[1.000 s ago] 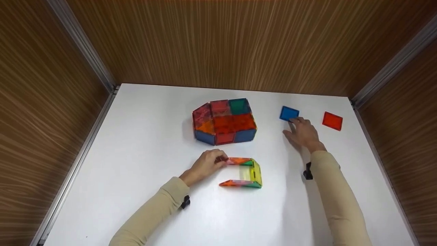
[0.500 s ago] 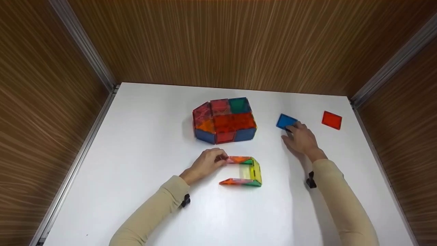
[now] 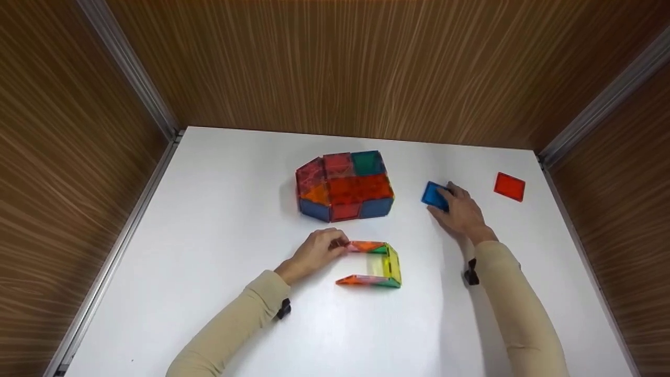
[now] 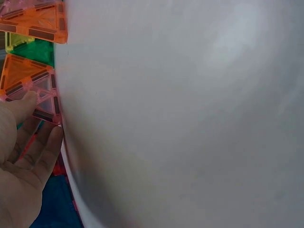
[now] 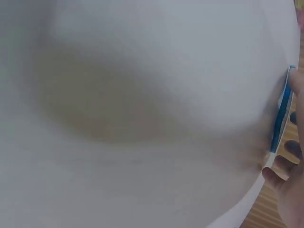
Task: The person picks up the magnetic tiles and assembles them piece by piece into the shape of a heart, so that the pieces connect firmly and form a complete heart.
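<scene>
In the head view my left hand [image 3: 316, 251] pinches the left end of the far wall of a small U-shaped build of magnetic tiles [image 3: 391, 264]. The left wrist view shows the pink triangular tile [image 4: 46, 97] between thumb and fingers. Orange, green and yellow tiles form the rest of the U, whose left side stands open. Farther right, my right hand [image 3: 462, 209] holds a blue magnetic tile [image 3: 432, 195], one finger across its face and the thumb by its near edge. Seen from the right wrist, the blue tile [image 5: 281, 116] appears almost edge-on beside the thumb.
A larger closed magnetic-tile build [image 3: 358, 188], red, blue, orange and green, stands behind the U. One red tile [image 3: 509, 187] lies flat at the right on the white table [image 3: 209, 209]. Wood-grain panels [image 3: 335, 68] enclose the back and sides.
My right hand has drawn the blue tile a little toward me and to the left, and its fingers now cover more of it. The left hand and the U-shaped build have stayed put.
</scene>
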The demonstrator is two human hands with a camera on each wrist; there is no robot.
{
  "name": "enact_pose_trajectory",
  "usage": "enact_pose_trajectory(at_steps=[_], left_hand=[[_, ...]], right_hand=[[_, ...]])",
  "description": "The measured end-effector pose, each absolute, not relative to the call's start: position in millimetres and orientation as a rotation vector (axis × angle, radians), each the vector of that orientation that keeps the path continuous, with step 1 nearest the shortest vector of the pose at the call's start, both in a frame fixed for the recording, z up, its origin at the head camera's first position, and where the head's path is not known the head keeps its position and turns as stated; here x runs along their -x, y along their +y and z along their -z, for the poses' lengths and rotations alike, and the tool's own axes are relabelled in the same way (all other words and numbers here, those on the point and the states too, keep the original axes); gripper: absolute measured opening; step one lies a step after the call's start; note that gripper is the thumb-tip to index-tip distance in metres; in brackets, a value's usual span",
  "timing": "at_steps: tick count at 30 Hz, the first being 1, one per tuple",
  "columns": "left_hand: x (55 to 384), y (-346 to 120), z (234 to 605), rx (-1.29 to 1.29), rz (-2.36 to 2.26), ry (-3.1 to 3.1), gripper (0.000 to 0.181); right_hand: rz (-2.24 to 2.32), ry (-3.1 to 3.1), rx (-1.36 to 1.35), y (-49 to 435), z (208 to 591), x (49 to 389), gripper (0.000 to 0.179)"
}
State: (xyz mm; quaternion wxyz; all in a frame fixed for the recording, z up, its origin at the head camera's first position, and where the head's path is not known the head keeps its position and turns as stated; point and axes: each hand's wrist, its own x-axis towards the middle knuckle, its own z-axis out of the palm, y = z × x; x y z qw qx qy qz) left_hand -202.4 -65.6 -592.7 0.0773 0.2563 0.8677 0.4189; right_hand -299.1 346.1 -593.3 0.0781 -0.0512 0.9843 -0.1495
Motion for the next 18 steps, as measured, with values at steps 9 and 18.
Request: enact_pose_trajectory(at_steps=[9,18], left_hand=[[203,-65,593,-0.763,-1.266,2.607,0.013],[201,-64,593,-0.824,-1.272,2.624,0.012]], right_hand=[[0.402,2.945,0.175,343,583,288,0.081],[0.521,2.947,0.313,328,574,260,0.077]])
